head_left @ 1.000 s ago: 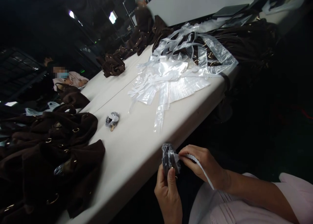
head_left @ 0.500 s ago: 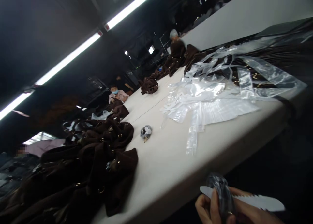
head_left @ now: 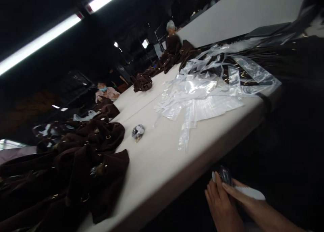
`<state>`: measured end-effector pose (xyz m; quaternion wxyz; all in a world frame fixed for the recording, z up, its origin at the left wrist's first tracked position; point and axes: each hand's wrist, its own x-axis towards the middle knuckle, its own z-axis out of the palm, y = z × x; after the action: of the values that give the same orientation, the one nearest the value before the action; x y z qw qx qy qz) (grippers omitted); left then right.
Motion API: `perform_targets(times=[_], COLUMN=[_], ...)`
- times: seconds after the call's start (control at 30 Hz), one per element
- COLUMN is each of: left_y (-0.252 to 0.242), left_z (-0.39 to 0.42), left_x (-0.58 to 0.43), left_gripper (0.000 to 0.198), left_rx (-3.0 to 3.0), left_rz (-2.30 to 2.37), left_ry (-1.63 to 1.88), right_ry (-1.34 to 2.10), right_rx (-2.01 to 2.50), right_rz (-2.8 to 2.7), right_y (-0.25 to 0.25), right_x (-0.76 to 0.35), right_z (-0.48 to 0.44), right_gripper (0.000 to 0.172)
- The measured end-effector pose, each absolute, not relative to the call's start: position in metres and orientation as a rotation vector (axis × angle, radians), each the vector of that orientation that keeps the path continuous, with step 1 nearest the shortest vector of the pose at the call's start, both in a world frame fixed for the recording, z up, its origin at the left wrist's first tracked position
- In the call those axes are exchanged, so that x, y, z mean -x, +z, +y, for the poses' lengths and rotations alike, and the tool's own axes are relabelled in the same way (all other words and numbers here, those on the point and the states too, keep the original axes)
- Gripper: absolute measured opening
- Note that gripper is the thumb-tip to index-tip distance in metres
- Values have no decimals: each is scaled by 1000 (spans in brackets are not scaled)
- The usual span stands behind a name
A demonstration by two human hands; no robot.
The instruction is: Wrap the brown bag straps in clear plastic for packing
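No writing is readable. Below the tabletop (head_left: 157,164) edge, the left hand (head_left: 222,208) grips a dark wrapped roll (head_left: 224,175); the right hand (head_left: 243,200) pinches its white strip (head_left: 249,192), which points right.

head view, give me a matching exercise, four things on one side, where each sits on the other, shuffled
Things:
1. clear plastic bags
2. dark brown fabric heap
3. small wrapped bundle
4. white strip

Places:
A. near table end, at left
B. between the hands, below the table edge
C. alone, mid-table
D. spread on the table's far right part

Pairs: 1-D, 2-A, 3-C, 4-B
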<state>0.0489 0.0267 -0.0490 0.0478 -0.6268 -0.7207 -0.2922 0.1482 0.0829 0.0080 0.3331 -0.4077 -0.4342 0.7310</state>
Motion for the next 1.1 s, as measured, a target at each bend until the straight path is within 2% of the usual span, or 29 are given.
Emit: perform_targets(times=[0.17,0.27,0.4,0.47,0.57,0.8,0.97,1.1], left_y=[-37,-40,-45,-45,-46,-45,-45,-44], left_z=[33,32,27,27,30,34,35,37], left_x=[-62,-58,-57,-58,-58,-62,-63,-64], left_gripper=[54,63,72,70,55,40,38,41], left_rx=[2078,2113,1857,1759,1766,1708,1729,1730], left_rz=[-2210,-2337,-2704,-2802,-2790,-2732,-2711,-2738], left_ry=[-946,-1195,-1610,-1741,-1859,-1885,-1823,-1807], right_ry=[2062,2108,2136,2114,2035,1912,1920,1790], right_rx=[997,898,875,893,969,1052,985,1075], right_rz=[-763,-636,-667,-744,-871,-901,-881,-1116], right_y=[-12,-19,-25,-27,-28,-30,-38,-40], right_x=[-160,-165,-166,-166,-165,-168,-184,-190], right_z=[85,88,92,94,96,88,82,82], right_gripper=[45,41,41,41,42,41,54,42])
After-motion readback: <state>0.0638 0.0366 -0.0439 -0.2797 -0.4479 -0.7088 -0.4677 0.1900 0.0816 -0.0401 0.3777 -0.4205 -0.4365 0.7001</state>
